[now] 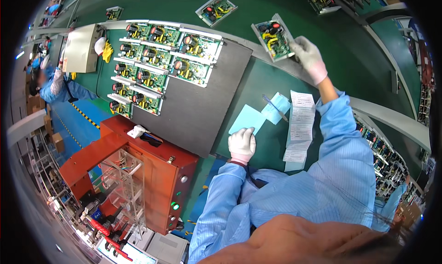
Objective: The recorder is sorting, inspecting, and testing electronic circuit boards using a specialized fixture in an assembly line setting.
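My right hand (309, 57), in a white glove, grips the right edge of a circuit board (272, 37) in a metal frame. The board carries yellow-wrapped coils and dark capacitors and is over the rail beside the green belt. My left hand (242, 143), also gloved, rests on the bench with its fingers curled, at the lower edge of a light blue sheet (247, 119); I see nothing in it. Near it lie a smaller blue paper (279, 105), a pen (274, 106) and a long strip of printed labels (301, 128).
Several framed boards (149, 56) stand in rows on a black mat (202, 105). Other boards (216, 9) lie on the green belt (170, 8). At lower left is a red machine (156, 172) with a lit green button. A person in blue (64, 86) is at far left.
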`<state>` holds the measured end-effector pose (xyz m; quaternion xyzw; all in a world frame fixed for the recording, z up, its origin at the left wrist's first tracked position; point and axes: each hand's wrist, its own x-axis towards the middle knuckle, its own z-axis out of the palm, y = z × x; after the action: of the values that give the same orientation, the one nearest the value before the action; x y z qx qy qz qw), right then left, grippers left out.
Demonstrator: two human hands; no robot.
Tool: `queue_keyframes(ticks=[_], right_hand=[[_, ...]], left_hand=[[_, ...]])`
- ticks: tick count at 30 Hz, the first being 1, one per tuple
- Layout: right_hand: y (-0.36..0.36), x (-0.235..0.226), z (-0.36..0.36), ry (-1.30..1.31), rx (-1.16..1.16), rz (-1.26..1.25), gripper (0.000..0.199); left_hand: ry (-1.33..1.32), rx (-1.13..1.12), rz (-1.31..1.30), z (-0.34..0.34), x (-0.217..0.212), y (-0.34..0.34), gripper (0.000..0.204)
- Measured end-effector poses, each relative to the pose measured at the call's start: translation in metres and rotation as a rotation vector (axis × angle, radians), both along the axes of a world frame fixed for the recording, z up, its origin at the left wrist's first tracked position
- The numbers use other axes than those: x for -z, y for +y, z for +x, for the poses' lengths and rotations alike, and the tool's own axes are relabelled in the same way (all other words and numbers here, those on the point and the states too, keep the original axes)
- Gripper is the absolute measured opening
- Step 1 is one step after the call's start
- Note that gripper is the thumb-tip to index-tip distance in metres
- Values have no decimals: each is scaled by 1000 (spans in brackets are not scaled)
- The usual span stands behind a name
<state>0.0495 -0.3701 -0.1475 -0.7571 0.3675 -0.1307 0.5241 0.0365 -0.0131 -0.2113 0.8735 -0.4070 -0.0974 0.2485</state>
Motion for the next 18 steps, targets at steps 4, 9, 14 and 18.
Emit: queue_keyframes(ticks=[4, 9, 14, 18], right_hand=[[-45, -6, 8, 337, -82, -258, 33], [-72, 24, 0, 356, 54, -468, 34], [-28, 27, -5, 112, 269, -533, 35], [62, 33, -8, 0, 101, -279, 29]], left_hand=[[-79, -4, -76, 2, -2, -2, 22], [-78, 0, -76, 2, -5, -4, 23], [-88, 13, -73, 1, -2, -5, 25], [-71, 21, -29, -5, 2, 2, 27]])
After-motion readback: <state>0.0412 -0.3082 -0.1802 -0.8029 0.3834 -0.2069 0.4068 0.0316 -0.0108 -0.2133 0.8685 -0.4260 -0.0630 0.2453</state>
